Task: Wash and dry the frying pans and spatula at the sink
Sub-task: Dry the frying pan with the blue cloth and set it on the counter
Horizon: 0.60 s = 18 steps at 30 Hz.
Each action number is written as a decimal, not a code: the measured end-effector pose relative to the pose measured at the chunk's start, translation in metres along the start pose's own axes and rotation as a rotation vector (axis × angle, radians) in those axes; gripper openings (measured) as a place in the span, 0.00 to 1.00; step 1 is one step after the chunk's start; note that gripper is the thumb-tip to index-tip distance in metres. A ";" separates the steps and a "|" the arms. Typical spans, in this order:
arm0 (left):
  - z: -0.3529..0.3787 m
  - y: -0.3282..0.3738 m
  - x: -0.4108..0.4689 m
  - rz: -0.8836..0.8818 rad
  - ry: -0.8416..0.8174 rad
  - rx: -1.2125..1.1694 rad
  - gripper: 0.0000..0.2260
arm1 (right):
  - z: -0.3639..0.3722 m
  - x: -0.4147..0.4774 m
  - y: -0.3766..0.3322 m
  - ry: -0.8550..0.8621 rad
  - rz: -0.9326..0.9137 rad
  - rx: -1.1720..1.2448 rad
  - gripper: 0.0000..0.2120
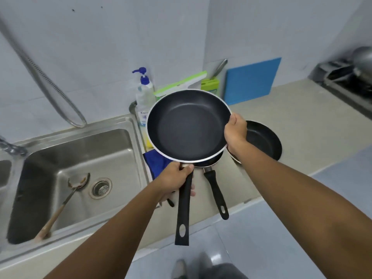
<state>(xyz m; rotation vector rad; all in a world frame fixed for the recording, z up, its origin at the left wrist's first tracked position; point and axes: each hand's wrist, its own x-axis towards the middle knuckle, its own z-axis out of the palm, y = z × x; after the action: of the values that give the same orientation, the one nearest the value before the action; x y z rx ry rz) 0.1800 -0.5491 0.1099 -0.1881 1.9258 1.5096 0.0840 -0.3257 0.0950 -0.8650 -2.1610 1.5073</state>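
the left hand (175, 179) is curled tight round the black handle of the large pan (187, 125), just below where the handle meets the bowl. the right hand (235, 132) grips the same pan's rim on its right side, thumb over the edge. the pan is held up above the tabletop (302, 121), tilted so that its dark inside faces the camera.

under it a second pan (216, 190) lies on the tabletop, mostly hidden, with its handle pointing toward the front edge. a third pan (263, 139) sits just right of the right hand.

the spatula (66, 200) lies in the steel sink (80, 146), head near the drain, wooden handle leaning into the front corner.

a blue cloth (156, 162) lies between sink and pans. behind it is a yellow thing, perhaps a sponge (149, 143). a soap bottle (144, 91) with a blue pump stands by the wall, and a blue board (251, 81) leans further right.
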 end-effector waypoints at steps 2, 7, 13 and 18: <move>0.036 0.006 0.011 0.015 0.039 -0.063 0.12 | -0.029 0.015 0.012 0.017 -0.009 -0.041 0.14; 0.117 0.020 0.041 0.076 0.093 -0.108 0.09 | -0.111 0.054 0.047 -0.099 -0.073 -0.188 0.20; 0.222 0.055 0.082 0.101 0.087 -0.085 0.09 | -0.209 0.113 0.106 -0.328 -0.339 -0.543 0.32; 0.315 0.077 0.112 0.084 0.084 -0.014 0.12 | -0.284 0.181 0.137 -0.408 -0.286 -0.637 0.34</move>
<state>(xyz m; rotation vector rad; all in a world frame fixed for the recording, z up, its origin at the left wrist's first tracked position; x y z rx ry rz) 0.1870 -0.2076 0.0743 -0.1818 2.0119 1.5935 0.1589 0.0284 0.0614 -0.3973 -2.9893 0.9109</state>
